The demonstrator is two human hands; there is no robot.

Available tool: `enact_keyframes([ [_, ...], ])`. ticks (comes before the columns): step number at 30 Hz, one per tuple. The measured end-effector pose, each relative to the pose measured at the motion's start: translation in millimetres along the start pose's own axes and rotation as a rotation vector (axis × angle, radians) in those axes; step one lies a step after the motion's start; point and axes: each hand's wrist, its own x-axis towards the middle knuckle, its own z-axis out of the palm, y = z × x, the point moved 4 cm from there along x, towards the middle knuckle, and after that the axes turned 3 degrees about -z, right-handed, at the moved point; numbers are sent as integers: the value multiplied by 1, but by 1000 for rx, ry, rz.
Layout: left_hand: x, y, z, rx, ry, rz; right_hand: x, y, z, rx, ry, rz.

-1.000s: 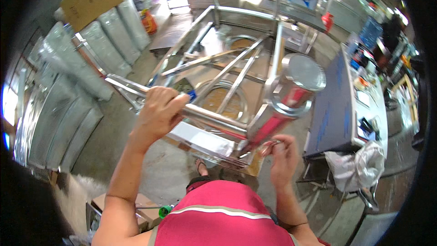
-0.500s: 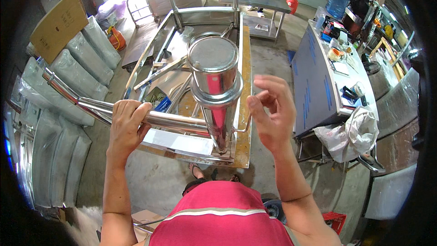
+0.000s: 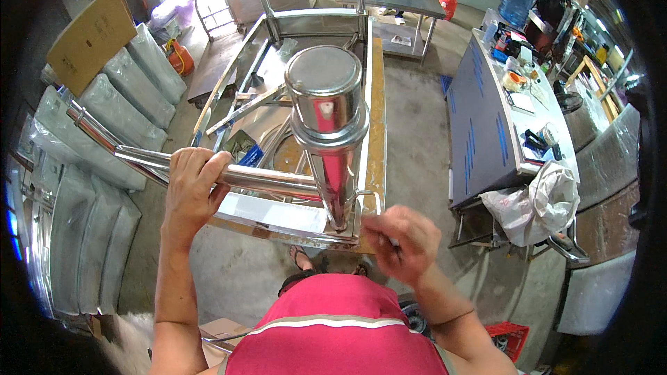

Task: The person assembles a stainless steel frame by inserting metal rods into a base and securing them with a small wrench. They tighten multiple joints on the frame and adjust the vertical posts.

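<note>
My left hand [image 3: 193, 184] is wrapped over a polished steel tube [image 3: 274, 182] that runs to an upright steel post [image 3: 333, 167]. A wide round steel cap [image 3: 324, 71] tops the post, with a thick collar beneath it. Low on the right, beside the post's foot, my right hand [image 3: 401, 243] is smeared by motion with its fingers bent inward; whether anything is in them cannot be made out. Nearest to it is a thin bent metal loop [image 3: 379, 201] on the post's right side. The post stands at the near right corner of a steel frame [image 3: 278, 224].
Inside the frame lie loose metal strips and a blue box [image 3: 249, 155]. Wrapped panels [image 3: 90, 236] and a cardboard sheet [image 3: 90, 38] lean at the left. On the right stands a cluttered cabinet [image 3: 479, 125] with a white bag [image 3: 538, 205]. A red gas cylinder [image 3: 448, 3] is farther back.
My right hand has dropped from beside the post's collar to near its foot, its fingers more curled. My left hand keeps its hold on the tube.
</note>
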Motion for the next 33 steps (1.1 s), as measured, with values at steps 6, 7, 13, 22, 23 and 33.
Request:
enact_keyframes([
  [6, -2, -1, -1, 15, -9, -16, 50, 52, 7, 503, 293, 279],
  [7, -3, 0, -1, 19, -9, -19, 46, 56, 12, 610, 297, 406],
  [13, -4, 1, 0, 29, 6, -14, 20, 86, 36, 1214, 336, 932],
  [22, -3, 0, -3, 14, 13, -6, 6, 57, 9, -321, 46, -48],
  [23, -3, 1, -2, 9, 13, -4, 6, 55, 7, -382, 29, -84],
  [33, -3, 3, -5, 12, 48, 3, 17, 52, 5, -296, 25, -158],
])
